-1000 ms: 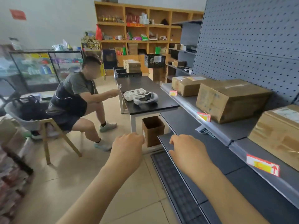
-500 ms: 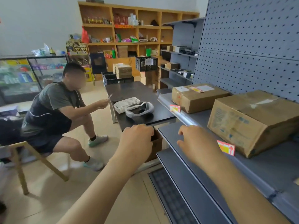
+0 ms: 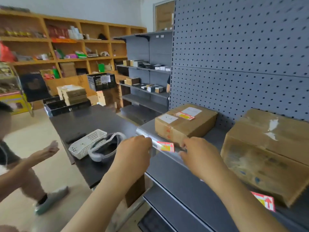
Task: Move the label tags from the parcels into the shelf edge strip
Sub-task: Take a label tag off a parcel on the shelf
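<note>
Both hands reach to the shelf edge strip [image 3: 168,152]. The left hand [image 3: 133,151] and the right hand [image 3: 199,153] sit either side of a red label tag [image 3: 165,146] in the strip. Just beyond the right grip stands a parcel [image 3: 184,124] bearing another tag [image 3: 185,116].
</note>
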Demonstrator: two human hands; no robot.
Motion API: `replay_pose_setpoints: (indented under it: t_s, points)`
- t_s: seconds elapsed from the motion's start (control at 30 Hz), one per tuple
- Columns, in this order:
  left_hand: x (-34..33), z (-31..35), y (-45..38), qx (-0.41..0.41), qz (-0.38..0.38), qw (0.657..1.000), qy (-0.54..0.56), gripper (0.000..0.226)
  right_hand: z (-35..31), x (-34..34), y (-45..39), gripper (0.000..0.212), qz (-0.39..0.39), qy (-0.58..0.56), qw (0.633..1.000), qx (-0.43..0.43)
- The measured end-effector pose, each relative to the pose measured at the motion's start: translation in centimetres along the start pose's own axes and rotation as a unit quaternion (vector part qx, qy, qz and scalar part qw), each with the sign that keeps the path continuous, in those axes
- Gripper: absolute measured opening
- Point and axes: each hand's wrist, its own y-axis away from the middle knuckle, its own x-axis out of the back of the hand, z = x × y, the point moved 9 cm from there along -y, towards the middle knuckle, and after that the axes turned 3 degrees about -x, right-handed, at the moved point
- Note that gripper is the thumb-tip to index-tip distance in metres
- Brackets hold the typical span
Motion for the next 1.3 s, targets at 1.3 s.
replay_pose_setpoints:
  t_s: [1.3]
  points:
    - [-9.8, 3.6, -32.4, -0.418, -0.039, 0.898, 0.13, 0.029, 7.3, -3.7, -22.1, 0.019, -0.013, -0.027, 0.921, -0.388]
